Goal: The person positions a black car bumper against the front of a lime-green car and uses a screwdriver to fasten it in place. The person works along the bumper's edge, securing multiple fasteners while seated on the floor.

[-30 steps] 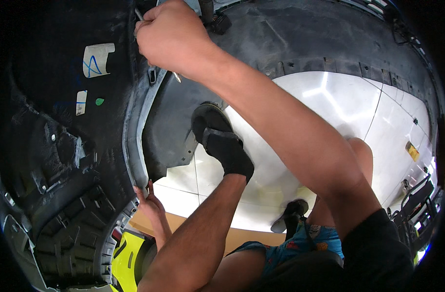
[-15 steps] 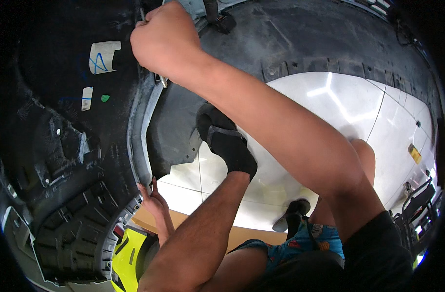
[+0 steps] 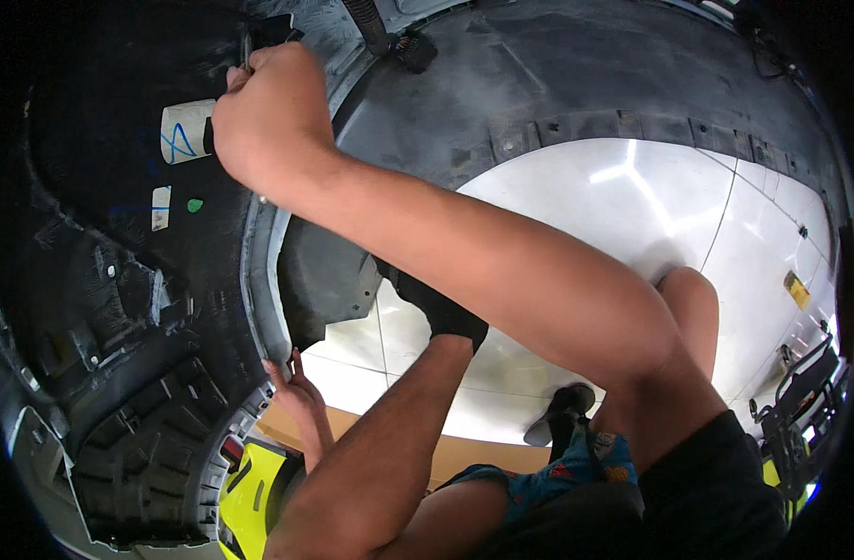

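Note:
A large black plastic car bumper (image 3: 100, 252) spreads across the left, its inner side showing, with a grey curved flange (image 3: 270, 317) along its rim. At the upper left, my right hand (image 3: 273, 117) is closed over this flange. A slim metal tool (image 3: 247, 49) pokes out of the fist; most of it is hidden, so its kind cannot be told. My left hand (image 3: 301, 397) is lower down at the flange's bottom end, with finger and thumb on either side of the edge. A white label (image 3: 186, 133) is stuck to the panel beside my right hand.
A dark liner panel (image 3: 539, 65) curves across the top, with a black corrugated tube (image 3: 364, 23). White tiled floor (image 3: 651, 215) shows my feet. A yellow item (image 3: 797, 290) lies at right; a bright yellow-green part (image 3: 249, 495) and cardboard (image 3: 469, 451) are near the bottom.
My right hand has moved left and down along the bumper, with the slim metal tool still in it. My left hand stays at the flange's lower end, slightly lower in view.

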{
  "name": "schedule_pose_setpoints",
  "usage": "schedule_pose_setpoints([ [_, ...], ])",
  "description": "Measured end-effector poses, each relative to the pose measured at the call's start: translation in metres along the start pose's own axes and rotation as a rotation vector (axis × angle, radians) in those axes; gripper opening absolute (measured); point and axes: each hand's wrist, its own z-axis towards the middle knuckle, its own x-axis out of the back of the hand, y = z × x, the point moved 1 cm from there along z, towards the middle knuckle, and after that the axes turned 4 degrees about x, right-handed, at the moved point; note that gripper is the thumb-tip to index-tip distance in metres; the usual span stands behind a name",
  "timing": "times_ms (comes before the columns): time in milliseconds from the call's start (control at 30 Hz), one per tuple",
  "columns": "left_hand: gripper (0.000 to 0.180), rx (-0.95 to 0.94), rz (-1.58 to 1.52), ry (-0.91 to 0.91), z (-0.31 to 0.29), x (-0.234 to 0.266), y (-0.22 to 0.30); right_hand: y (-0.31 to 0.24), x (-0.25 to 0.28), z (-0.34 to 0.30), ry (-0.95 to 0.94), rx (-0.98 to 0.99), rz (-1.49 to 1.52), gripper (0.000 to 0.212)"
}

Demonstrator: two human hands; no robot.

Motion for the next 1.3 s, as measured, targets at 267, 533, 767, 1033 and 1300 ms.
schedule_pose_setpoints([
  [267,0.045,-0.014,0.008,-0.003,0.001,0.001,0.001,-0.002,-0.030,0.004,0.204,-0.176,0.392,0.017],
  [533,0.046,-0.018,-0.035,0.035,-0.004,-0.002,0.005,0.015,0.017,0.010,0.026,0.107,-0.044,0.020],
  [767,0.047,0.003,-0.011,0.031,-0.003,-0.001,0.005,-0.013,-0.002,0.005,0.003,-0.446,0.543,0.017],
  [1033,0.049,-0.018,0.011,0.035,-0.008,-0.011,0.007,-0.037,-0.028,0.001,0.189,-0.612,0.932,0.014],
  [1300,0.049,-0.013,0.017,0.051,-0.010,-0.009,0.007,-0.031,-0.037,0.017,0.263,-0.630,1.067,0.010],
])
